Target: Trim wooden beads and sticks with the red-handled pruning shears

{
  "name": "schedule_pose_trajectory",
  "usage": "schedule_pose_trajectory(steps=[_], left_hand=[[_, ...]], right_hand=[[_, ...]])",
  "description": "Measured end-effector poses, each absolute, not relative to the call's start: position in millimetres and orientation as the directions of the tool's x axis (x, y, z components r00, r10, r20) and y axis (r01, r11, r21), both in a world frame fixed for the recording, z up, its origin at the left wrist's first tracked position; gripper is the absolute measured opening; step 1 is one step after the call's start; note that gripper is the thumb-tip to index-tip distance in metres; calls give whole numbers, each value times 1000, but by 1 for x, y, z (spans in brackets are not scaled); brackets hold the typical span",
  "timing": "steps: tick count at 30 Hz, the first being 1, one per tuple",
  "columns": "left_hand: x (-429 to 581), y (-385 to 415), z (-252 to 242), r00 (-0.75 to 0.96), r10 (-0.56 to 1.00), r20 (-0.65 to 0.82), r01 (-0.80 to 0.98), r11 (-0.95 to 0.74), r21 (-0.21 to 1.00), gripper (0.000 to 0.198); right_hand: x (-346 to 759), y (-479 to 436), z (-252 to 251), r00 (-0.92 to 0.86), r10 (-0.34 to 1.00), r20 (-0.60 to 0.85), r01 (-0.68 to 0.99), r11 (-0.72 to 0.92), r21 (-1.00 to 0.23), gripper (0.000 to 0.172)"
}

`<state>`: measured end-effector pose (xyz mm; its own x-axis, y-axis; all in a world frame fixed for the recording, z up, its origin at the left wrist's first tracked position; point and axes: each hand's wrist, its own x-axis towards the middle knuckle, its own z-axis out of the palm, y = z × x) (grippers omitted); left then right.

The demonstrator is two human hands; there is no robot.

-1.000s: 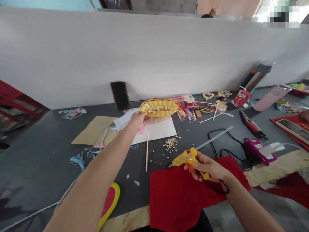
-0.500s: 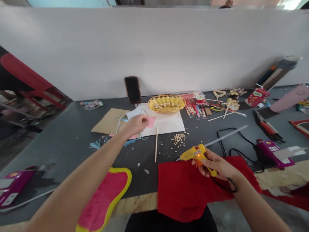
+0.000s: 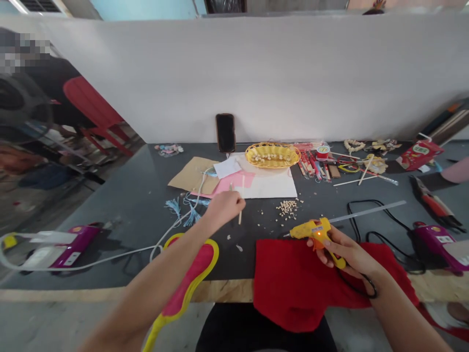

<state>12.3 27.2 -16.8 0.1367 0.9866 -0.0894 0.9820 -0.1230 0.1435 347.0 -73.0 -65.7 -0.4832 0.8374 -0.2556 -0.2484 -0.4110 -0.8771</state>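
Your left hand point(image 3: 224, 208) pinches the stick point(image 3: 242, 185) near the loose beads point(image 3: 287, 208) on the worktop point(image 3: 128, 195), while your right hand point(image 3: 346, 252) grips the lit glue gun point(image 3: 311, 229) above the red cloth point(image 3: 293, 283), which looks bare, with nothing glued on yet.

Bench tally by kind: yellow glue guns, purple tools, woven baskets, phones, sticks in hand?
Yellow plastic glue gun, in the right hand: 1
Purple plastic tools, one far left, one far right: 2
Yellow woven oval basket: 1
Black phone against the wall: 1
Thin wooden stick, in the left hand: 1
Total: 6
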Motion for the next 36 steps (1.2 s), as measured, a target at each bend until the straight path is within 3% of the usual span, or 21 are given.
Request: schedule_pose_trajectory(steps=[6, 13, 36], left_hand=[[-24, 49, -13, 49, 996, -77, 998, -45, 47, 25], [-13, 51, -33, 316, 949, -18, 945, -313, 93, 19], [3, 78, -44, 281, 959, -35, 957, -277, 92, 17]], right_hand=[[347, -73, -66, -493, 833, -253, -262, -419, -869, 46], [349, -72, -70, -489, 832, -261, -253, -422, -871, 44], [348, -71, -70, -501, 823, -266, -276, -443, -853, 46]])
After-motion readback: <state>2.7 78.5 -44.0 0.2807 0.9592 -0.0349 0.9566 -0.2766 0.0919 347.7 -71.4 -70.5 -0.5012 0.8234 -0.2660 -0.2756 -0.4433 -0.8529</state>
